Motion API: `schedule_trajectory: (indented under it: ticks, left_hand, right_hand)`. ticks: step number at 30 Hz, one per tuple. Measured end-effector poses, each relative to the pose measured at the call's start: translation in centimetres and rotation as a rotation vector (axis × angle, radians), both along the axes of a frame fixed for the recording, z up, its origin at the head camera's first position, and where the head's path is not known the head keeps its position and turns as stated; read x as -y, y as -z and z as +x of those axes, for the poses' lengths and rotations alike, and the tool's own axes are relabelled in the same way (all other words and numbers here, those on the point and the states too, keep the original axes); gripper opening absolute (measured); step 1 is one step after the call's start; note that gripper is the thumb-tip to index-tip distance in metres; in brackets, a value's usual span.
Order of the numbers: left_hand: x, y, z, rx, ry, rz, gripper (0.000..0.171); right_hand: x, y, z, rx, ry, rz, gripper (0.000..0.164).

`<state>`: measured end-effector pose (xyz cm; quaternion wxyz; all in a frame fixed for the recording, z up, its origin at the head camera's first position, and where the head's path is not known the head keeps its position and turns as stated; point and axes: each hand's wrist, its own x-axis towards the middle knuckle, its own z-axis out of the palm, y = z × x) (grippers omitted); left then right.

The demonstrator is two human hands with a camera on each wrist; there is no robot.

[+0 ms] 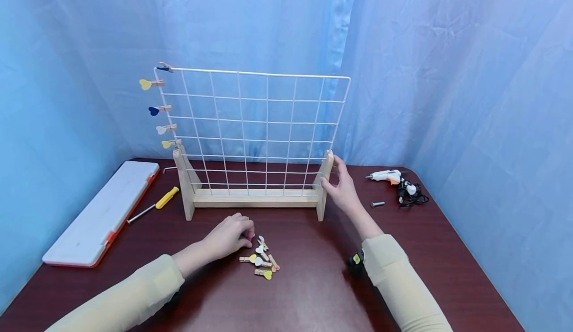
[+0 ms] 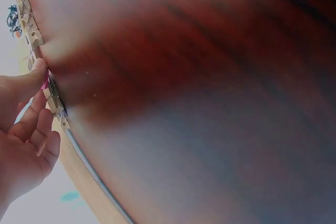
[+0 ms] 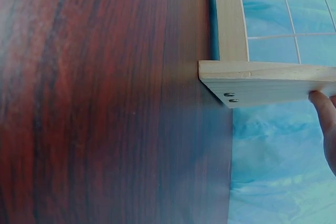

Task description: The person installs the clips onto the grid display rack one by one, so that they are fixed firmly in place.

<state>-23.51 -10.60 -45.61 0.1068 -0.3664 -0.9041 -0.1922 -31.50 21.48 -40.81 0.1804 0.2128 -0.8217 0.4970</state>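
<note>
My left hand [image 1: 226,236] is low over the table beside a small pile of wooden mini clothespins [image 1: 264,262] with heart tips in yellow, white and orange. Between its thumb and fingertips it pinches a pink-hearted clothespin [image 2: 45,83], mostly covered by the fingers. My right hand [image 1: 344,190] grips the right upright [image 1: 326,192] of a wooden stand, thumb on the near side, fingers behind. A white wire grid [image 1: 267,120] rises from this stand. Several heart clothespins, such as a dark blue one [image 1: 154,111], are clipped along the grid's upper left corner and left edge.
On the left lie a white case [image 1: 100,212] with an orange edge and a yellow-handled screwdriver [image 1: 166,198]. A hex key [image 1: 170,169] is behind the stand's left upright. At the right are a bolt [image 1: 378,204], a white glue gun [image 1: 386,175] and its black cord [image 1: 416,197].
</note>
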Motion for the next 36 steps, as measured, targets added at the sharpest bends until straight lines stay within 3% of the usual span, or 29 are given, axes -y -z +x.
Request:
schedule_trajectory:
  ticks: [10, 16, 22, 24, 30, 32, 36]
  left_hand:
    - [0.7, -0.8, 0.1, 0.071, 0.013, 0.003, 0.015]
    - [1.1, -3.2, 0.3, 0.072, 0.007, 0.084, 0.019]
    - [1.8, -8.4, 0.4, 0.113, -0.055, 0.237, 0.007]
    - [2.3, -10.5, 0.2, 0.067, -0.073, 0.284, 0.009]
    - [4.3, -17.0, -0.7, -0.178, -0.168, 0.445, 0.01]
    - [5.0, -19.0, -1.1, -0.213, -0.214, 0.528, 0.008]
    - [6.4, -22.7, -2.0, -0.214, -0.312, 0.699, 0.011]
  right_hand:
    - [1.1, -2.2, 1.9, 0.002, -0.013, -0.019, 0.062]
    - [1.1, -2.0, 1.7, -0.001, -0.018, -0.017, 0.062]
    - [1.1, -1.9, 1.8, 0.0, -0.01, -0.007, 0.063]
    - [1.1, -2.0, 1.8, -0.002, -0.009, -0.003, 0.063]
    - [1.1, -2.1, 2.0, 0.006, -0.005, -0.004, 0.063]
    - [1.0, -2.1, 2.0, 0.012, -0.005, -0.008, 0.063]
    - [1.0, -2.2, 2.0, 0.017, -0.002, -0.004, 0.063]
